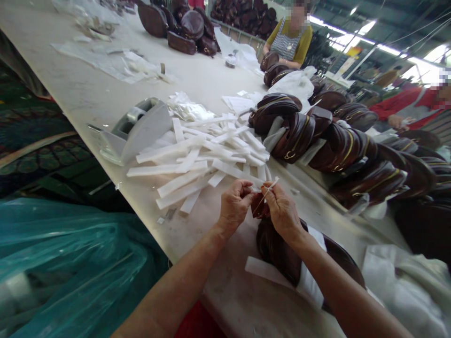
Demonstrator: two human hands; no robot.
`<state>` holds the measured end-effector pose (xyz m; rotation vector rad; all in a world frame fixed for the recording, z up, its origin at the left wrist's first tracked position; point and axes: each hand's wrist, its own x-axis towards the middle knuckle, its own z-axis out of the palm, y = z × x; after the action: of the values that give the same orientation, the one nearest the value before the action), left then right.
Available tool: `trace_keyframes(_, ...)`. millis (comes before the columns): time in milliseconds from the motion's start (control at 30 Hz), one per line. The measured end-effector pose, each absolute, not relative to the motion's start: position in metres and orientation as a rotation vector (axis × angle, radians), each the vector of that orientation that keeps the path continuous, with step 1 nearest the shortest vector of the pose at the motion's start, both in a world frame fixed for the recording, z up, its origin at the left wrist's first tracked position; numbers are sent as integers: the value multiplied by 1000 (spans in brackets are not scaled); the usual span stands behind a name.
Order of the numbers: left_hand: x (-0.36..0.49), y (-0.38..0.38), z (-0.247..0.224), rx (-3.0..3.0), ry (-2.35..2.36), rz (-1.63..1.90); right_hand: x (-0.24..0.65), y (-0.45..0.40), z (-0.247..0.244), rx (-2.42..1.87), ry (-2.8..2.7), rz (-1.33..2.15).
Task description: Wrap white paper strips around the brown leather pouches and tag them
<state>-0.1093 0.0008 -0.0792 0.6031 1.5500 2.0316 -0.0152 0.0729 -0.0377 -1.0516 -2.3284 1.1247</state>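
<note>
Both my hands meet above the table, fingers pinched together. My right hand [282, 209] grips a thin pale cord [270, 188] with its end sticking up past the fingertips. Just beside it, my left hand [235, 204] is closed at the same spot; what lies between its fingers is too small to tell. A small reddish-brown leather piece [259, 209] hangs between the hands. Under my right forearm lies a dark brown leather bag [276, 249] with a white wrap [313, 281] around it. A white strip [264, 271] pokes out beside the bag.
Loose white strips [197, 164] are heaped beyond my hands, next to a tape dispenser [136, 126]. Rows of brown bags [327, 141] fill the table's right side. Teal plastic [88, 267] hangs at lower left. A person in a checked apron [287, 40] works across the table.
</note>
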Motion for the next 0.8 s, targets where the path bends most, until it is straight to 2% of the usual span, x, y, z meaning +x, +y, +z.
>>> trace_keyframes(333,-114,2,-79,360,1378,2202,-8,84,-47,-1182,-2240,905)
trace_keyframes(533,-136,2,-81,-39,1051,2406,24,78,-41,-1002,-2451,835)
trace_keyframes(667,-153,-4,-80,-55,939,2398,59,74,-34,-969,-2465,705)
trace_keyframes(800,-159,-12,-76,62,770,2333,100,91,-32,-1115,-2365,565)
